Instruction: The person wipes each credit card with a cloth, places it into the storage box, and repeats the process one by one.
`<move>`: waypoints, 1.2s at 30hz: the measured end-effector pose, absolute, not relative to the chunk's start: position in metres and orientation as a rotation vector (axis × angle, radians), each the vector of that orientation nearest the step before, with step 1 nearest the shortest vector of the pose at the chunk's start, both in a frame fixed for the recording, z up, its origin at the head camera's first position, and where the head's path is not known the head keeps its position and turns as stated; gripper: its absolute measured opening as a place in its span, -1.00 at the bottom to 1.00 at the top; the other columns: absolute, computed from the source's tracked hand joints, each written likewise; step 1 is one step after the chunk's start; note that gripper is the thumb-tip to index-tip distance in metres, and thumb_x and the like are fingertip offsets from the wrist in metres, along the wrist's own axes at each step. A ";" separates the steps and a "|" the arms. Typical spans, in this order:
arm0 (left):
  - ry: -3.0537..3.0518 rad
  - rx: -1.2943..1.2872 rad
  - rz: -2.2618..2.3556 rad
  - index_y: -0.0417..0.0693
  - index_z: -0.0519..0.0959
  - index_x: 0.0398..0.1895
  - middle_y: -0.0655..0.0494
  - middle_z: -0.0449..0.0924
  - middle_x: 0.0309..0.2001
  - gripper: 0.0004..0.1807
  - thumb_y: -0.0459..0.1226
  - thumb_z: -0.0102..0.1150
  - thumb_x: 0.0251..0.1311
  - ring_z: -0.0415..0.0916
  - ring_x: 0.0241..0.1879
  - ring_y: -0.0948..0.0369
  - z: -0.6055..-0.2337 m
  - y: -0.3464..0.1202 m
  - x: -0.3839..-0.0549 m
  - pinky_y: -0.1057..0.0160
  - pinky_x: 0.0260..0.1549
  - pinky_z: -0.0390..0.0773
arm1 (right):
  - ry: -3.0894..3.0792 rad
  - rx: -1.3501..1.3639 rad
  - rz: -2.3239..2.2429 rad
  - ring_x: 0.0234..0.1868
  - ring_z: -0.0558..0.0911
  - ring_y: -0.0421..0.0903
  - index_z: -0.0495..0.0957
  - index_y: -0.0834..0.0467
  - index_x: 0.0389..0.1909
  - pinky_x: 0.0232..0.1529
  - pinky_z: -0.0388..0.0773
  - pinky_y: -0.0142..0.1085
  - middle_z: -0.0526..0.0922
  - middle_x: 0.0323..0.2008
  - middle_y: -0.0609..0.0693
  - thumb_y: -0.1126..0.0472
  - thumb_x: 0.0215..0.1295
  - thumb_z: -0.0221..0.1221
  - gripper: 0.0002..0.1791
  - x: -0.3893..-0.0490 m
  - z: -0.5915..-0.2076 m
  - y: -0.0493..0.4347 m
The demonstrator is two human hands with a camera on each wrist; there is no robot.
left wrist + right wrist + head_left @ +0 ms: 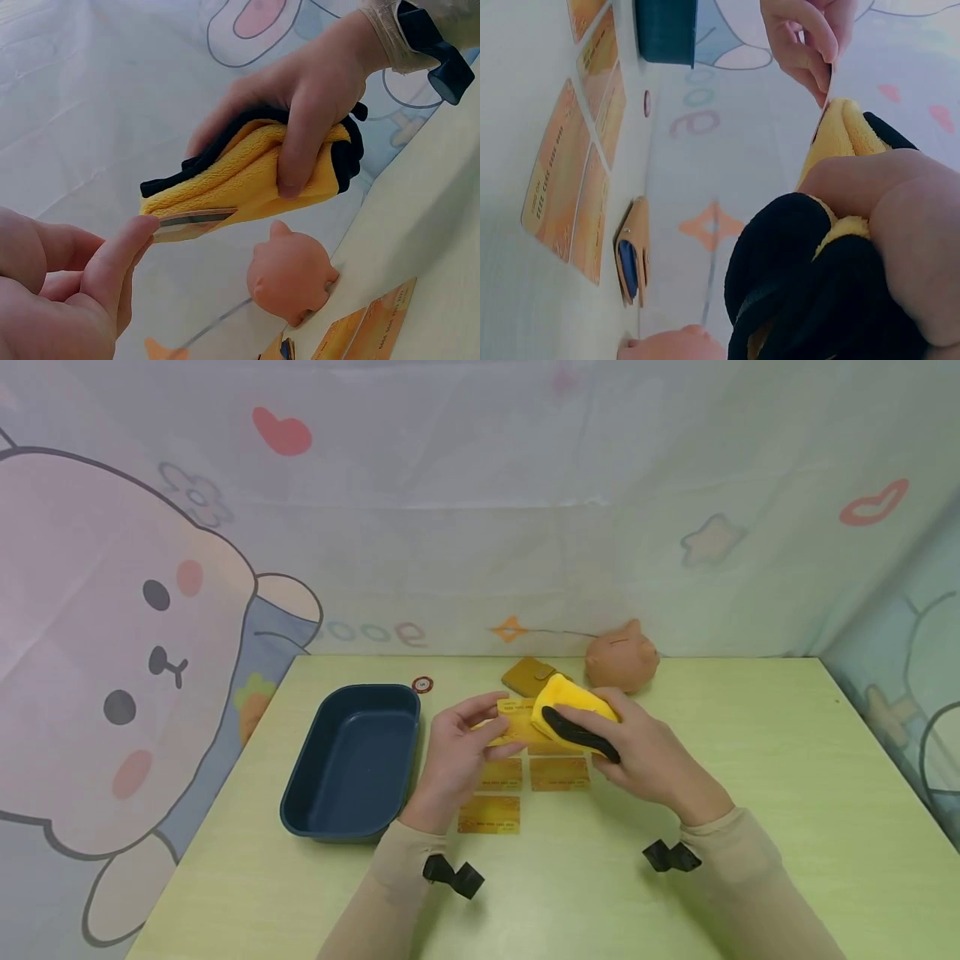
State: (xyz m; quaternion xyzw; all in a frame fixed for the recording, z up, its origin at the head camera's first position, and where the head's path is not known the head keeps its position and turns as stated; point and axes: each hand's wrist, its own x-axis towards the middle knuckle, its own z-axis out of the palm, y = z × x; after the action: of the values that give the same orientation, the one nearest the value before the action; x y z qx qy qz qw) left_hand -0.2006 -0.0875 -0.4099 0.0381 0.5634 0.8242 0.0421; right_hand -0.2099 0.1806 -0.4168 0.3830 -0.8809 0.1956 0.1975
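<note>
My left hand [467, 745] pinches a gold bank card [516, 720] by its left end, raised over the table. Against the card's face lies a folded yellow cloth [564, 700] with black edging, which my right hand [651, 753] grips. In the left wrist view the cloth [247, 169] covers most of the card, leaving a strip of its edge near my left fingertips. Below both hands, several more gold cards [489, 815] lie in rows on the table.
A dark blue tray [291, 802] stands left of the cards, with a red and white poker chip [422, 685] behind it. At the back are a tan wallet [528, 675] and a pink piggy bank [622, 658]. A printed curtain [465, 527] hangs behind the table [750, 760].
</note>
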 end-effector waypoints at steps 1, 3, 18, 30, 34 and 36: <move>1.718 0.116 2.527 -0.34 0.58 0.28 -0.03 0.47 -0.10 -0.59 -0.58 0.17 0.39 0.60 -0.24 0.20 -0.410 -0.088 -0.201 0.03 -0.15 0.78 | -2.458 1.074 0.540 -0.14 0.60 0.14 0.44 -0.16 0.47 -0.24 0.74 0.01 0.48 0.20 0.27 0.42 0.05 0.49 -0.06 -0.210 -0.417 0.182; 1.711 0.118 2.539 -0.35 0.58 0.28 -0.02 0.47 -0.11 -0.60 -0.58 0.17 0.39 0.57 -0.25 0.21 -0.411 -0.088 -0.201 0.01 -0.14 0.78 | -2.451 1.074 0.522 -0.15 0.60 0.14 0.45 -0.16 0.47 -0.25 0.74 0.01 0.49 0.19 0.27 0.42 0.05 0.50 -0.07 -0.211 -0.417 0.184; 1.619 0.062 2.578 -0.32 0.55 0.31 0.09 0.47 -0.15 -0.59 -0.55 0.17 0.42 0.53 -0.20 0.24 -0.415 -0.092 -0.208 0.02 -0.07 0.77 | -2.447 1.014 0.437 -0.16 0.61 0.15 0.48 -0.14 0.44 -0.36 0.72 0.01 0.49 0.20 0.29 0.41 -0.01 0.52 -0.07 -0.219 -0.419 0.199; 1.733 0.019 2.540 -0.36 0.58 0.12 0.05 0.50 -0.22 -0.74 -0.55 0.18 0.41 0.63 -0.23 0.21 -0.416 -0.091 -0.208 -0.10 0.00 0.73 | -2.461 0.929 0.522 -0.16 0.63 0.18 0.46 -0.12 0.45 -0.39 0.69 0.04 0.46 0.24 0.26 0.45 0.03 0.45 -0.09 -0.219 -0.412 0.214; 1.848 0.150 2.478 -0.37 0.65 -0.02 -0.02 0.60 -0.15 -0.85 -0.51 0.22 0.42 0.64 -0.19 0.18 -0.417 -0.090 -0.207 -0.09 0.02 0.73 | -2.462 0.916 0.547 -0.15 0.63 0.18 0.46 -0.10 0.45 -0.34 0.71 0.08 0.46 0.22 0.26 0.47 0.03 0.45 -0.09 -0.218 -0.407 0.216; 1.976 0.251 2.410 -0.35 0.69 -0.01 -0.03 0.65 -0.08 -0.83 -0.48 0.25 0.41 0.64 -0.14 0.18 -0.419 -0.091 -0.208 0.01 0.06 0.74 | -2.464 0.913 0.556 -0.14 0.63 0.18 0.46 -0.09 0.45 -0.32 0.71 0.09 0.46 0.22 0.26 0.47 0.04 0.43 -0.09 -0.218 -0.405 0.217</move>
State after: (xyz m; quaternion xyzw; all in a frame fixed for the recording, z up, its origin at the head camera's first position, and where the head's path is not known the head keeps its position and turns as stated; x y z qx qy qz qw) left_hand -0.2079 -0.0910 -0.4187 0.0804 0.6320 0.7707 0.0075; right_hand -0.2175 0.2168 -0.4052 0.3312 -0.8937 0.2017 0.2257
